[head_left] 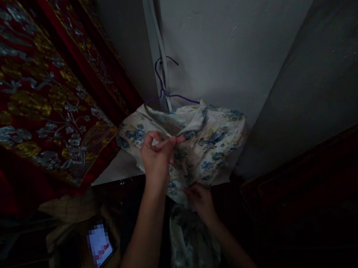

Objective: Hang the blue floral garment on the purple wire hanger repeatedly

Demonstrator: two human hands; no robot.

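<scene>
on a purple hanger (163,92) hangs a flowery shirt (210,140); the left hand (157,152) pinches its neck edge, the right hand (202,199) pinches its front lower down.

White fabric garment (202,148) with blue-and-yellow floral print, on a thin purple hanger (163,92).
Its shoulders spread over the hanger's arms, neckline gaping in a V; below, the wrinkled cloth narrows, then drops in loose folds.
</scene>
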